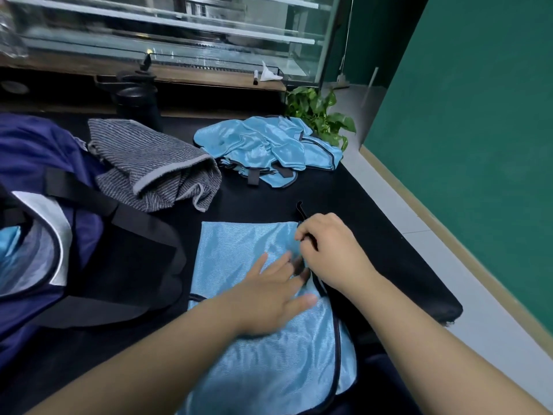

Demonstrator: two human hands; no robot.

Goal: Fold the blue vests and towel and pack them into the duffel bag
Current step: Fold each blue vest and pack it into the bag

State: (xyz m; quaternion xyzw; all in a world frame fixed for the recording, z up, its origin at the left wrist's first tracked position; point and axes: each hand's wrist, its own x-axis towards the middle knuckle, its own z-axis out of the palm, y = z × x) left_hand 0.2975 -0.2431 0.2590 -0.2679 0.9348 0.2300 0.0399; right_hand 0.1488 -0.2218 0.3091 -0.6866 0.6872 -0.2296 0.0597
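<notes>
A light blue mesh vest (239, 253) lies spread flat on the black table in front of me. My left hand (269, 295) lies on its middle with straight fingers pressing the cloth down. My right hand (329, 253) pinches the vest's dark-trimmed right edge and its black strap near the far right corner. A heap of unfolded blue vests (266, 145) sits further back. The grey striped towel (152, 166) lies crumpled to its left. The navy duffel bag (45, 223) stands open at the left, with some blue cloth inside.
A black bottle (139, 100) stands behind the towel. A green potted plant (320, 112) is at the table's far right corner. The black table (389, 250) ends on the right, with grey floor and a green wall beyond. A glass cabinet stands behind.
</notes>
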